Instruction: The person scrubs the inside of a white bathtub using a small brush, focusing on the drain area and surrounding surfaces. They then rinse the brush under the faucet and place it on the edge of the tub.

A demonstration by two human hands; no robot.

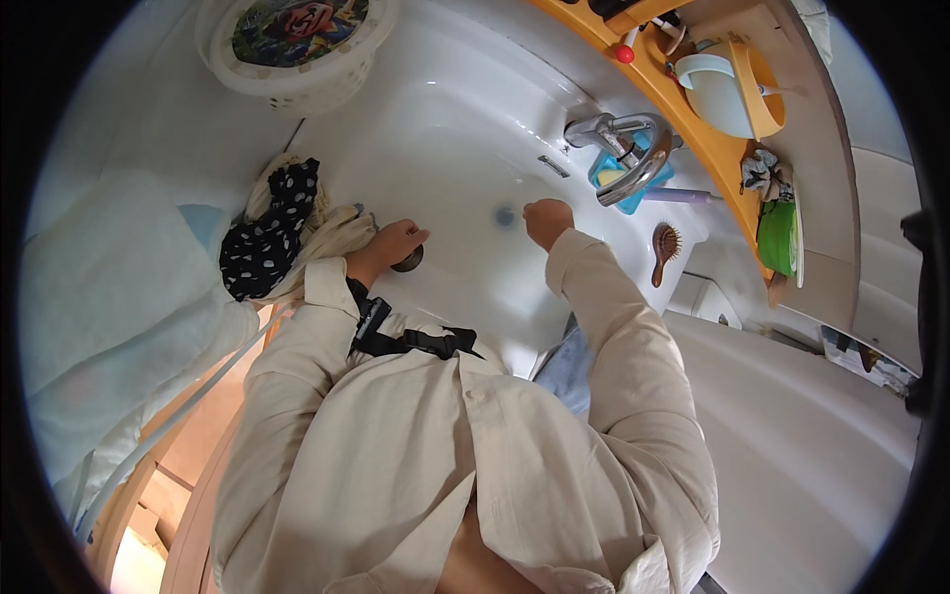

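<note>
A white washbasin (453, 160) lies before me, with a dark round drain (505, 216) in its floor. My right hand (549, 221) is curled into a fist over the basin, just right of the drain; nothing sticks out of it. At the basin's left side is my left hand (395, 242), its fingers bent. A dark, shiny round object (409, 259) shows under its edge; whether the hand grips it is unclear. Beside the left wrist lie a bunched cream cloth (343, 232) and a black cloth with white spots (271, 241).
A chrome faucet (638, 160) arches at the basin's right rim. Behind it sits a blue soap dish (631, 204) with yellow soap. A wooden hairbrush (666, 251) lies nearby. An orange shelf (698, 141) holds toiletries. A white plastic basket (297, 85) stands far left.
</note>
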